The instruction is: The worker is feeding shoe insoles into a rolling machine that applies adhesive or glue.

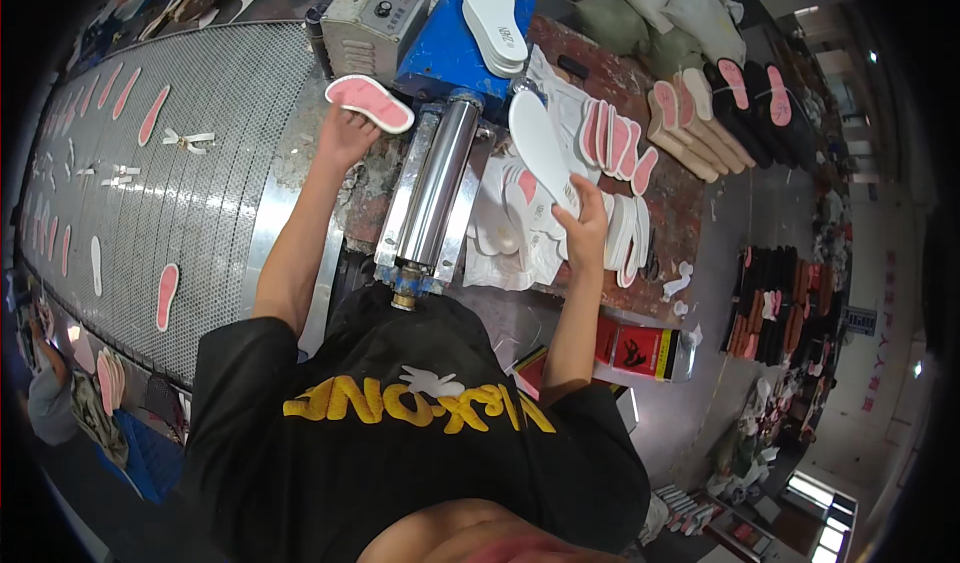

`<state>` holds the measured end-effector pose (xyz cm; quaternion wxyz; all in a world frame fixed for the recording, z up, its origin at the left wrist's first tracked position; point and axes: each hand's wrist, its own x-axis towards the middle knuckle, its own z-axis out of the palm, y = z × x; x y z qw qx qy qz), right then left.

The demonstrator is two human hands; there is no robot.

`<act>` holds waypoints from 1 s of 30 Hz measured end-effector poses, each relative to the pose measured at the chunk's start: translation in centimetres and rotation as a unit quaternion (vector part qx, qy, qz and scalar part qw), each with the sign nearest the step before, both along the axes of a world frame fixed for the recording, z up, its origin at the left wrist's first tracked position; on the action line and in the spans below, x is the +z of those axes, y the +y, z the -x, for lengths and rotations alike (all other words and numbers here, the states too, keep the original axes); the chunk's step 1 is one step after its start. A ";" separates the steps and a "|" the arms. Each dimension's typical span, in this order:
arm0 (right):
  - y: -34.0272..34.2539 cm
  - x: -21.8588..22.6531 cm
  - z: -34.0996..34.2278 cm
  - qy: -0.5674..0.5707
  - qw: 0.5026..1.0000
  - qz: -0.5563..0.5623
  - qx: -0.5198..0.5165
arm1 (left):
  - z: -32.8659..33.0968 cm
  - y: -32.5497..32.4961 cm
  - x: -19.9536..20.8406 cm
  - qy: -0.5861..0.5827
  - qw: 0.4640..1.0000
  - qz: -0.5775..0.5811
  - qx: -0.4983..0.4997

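Pink and white, a foot-shaped insole [385, 106] sits in the left hand [348, 135], fingers closed on its near edge, just left of the shiny metal roller [440, 183]. Across on the right, the right hand [586, 228] pinches a plain white foot-shaped insole [538, 143] by its near end. Beyond, bulging green and white sacks [690, 11], contents hidden! The left-hand piece shows a pink face, white rim; the other's all pale. Far left, a grey mesh belt [225, 193].

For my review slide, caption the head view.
Left hand holding a pink-and-white insole, right hand holding a white insole, a steel roller between them.
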<state>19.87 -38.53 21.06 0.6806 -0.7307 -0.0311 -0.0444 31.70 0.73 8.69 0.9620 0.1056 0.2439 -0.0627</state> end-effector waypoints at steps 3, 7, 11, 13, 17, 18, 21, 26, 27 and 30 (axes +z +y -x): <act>-1.0 -1.8 1.7 0.016 0.999 -0.033 -0.008 | -3.2 -0.2 -2.4 0.047 0.991 -0.119 0.035; -2.7 -2.9 3.8 0.055 0.996 -0.065 -0.015 | -1.5 1.3 -0.3 0.005 0.988 -0.142 0.056; -3.8 -3.3 6.3 0.078 0.993 -0.073 -0.044 | 1.7 1.1 7.4 -0.059 0.805 -0.574 0.140; -3.8 -3.5 7.3 0.078 0.991 -0.090 -0.053 | 0.2 0.0 12.0 -0.223 0.596 -0.745 0.199; -3.5 -3.7 8.4 0.091 0.989 -0.097 -0.069 | -7.7 -6.0 19.6 -0.276 0.315 -0.887 0.194; -3.5 -3.8 8.6 0.088 0.990 -0.094 -0.065 | -9.5 -7.9 20.4 -0.257 0.249 -0.923 0.139; -4.0 -4.2 9.9 0.092 0.988 -0.100 -0.072 | -12.7 -11.3 20.3 -0.301 0.133 -0.944 -0.040; -5.3 -4.7 11.7 0.090 0.989 -0.083 -0.083 | -13.1 -11.9 17.6 -0.383 0.074 -0.915 -0.099; -5.5 -4.7 11.9 0.098 0.987 -0.088 -0.087 | -13.2 -11.7 17.8 -0.400 0.080 -0.909 -0.081; -6.3 -4.1 11.0 0.098 0.993 -0.034 -0.061 | -12.5 -11.0 18.5 -0.416 0.090 -0.903 -0.059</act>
